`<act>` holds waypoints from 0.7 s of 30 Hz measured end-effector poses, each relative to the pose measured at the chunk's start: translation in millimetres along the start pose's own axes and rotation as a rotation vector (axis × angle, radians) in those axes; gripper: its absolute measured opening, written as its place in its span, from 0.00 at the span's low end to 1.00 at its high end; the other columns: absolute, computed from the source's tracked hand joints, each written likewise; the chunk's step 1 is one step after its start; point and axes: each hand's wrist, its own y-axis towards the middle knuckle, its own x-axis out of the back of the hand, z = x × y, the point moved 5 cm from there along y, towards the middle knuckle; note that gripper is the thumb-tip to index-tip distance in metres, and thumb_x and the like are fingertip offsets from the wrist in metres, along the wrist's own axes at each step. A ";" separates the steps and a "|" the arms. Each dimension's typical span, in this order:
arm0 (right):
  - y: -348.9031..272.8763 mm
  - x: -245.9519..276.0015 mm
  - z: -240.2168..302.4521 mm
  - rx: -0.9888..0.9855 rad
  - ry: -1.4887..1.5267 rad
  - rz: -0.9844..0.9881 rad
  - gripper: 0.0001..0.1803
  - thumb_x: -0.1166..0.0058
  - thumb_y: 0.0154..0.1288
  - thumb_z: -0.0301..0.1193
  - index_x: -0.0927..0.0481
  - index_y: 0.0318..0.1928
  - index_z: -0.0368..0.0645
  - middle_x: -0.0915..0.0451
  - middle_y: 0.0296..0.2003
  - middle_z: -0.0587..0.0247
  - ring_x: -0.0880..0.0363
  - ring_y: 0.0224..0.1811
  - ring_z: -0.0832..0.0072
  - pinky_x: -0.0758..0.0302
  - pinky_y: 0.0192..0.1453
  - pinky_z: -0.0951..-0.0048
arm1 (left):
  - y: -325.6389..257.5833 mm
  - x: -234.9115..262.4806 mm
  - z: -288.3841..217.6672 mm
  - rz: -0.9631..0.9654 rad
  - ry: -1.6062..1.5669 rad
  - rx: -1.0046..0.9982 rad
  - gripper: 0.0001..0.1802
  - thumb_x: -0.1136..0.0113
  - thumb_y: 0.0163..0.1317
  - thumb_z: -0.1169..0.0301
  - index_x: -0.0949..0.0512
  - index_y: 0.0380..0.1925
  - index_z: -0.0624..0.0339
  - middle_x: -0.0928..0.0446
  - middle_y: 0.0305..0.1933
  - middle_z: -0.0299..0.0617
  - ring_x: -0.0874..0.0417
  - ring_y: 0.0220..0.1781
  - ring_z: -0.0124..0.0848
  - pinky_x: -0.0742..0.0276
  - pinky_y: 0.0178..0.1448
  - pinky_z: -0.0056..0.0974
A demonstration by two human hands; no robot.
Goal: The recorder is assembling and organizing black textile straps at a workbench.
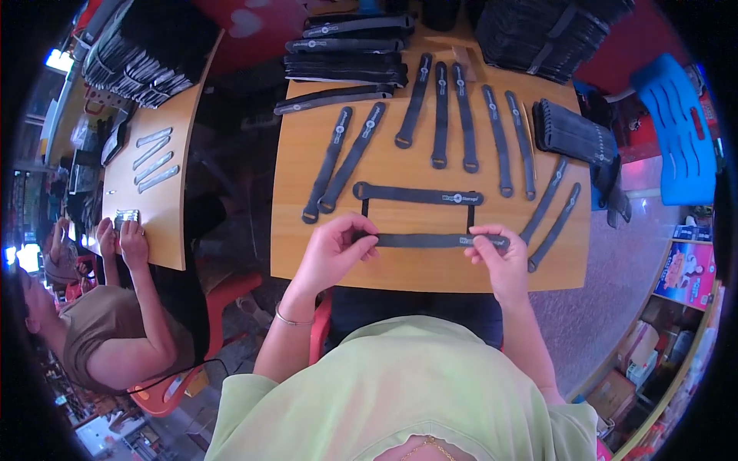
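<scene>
Stretched level near the table's front edge is a dark grey hook-and-loop strap point(423, 240) with pale printing at its right part. My left hand point(338, 250) pinches its left end between thumb and fingers. Its right end is in the closed fingers of my right hand point(498, 260). Just beyond it lies a second grey strap point(415, 194), roughly parallel, with a ring-shaped end at the left. Two thin black strips point(470, 219) run between the two straps; I cannot tell whether they are attached or lie on the table.
More straps point(440, 115) are spread over the wooden table point(307, 257). Stacked straps point(346, 71) stand at the back left, a bundle point(573, 132) at the right, dark piles point(550, 38) behind. At left, another person point(115, 323) handles something small at a second table point(165, 230).
</scene>
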 end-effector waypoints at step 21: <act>45.0 17.9 -7.5 0.302 -0.339 -0.107 0.12 0.50 0.66 0.21 0.23 0.50 0.39 0.25 0.34 0.70 0.27 0.29 0.86 0.31 0.32 0.87 | 41.6 26.3 19.3 -0.410 -0.013 0.003 0.08 0.45 0.62 0.81 0.25 0.42 0.69 0.25 0.34 0.36 0.17 0.32 0.26 0.22 0.34 0.25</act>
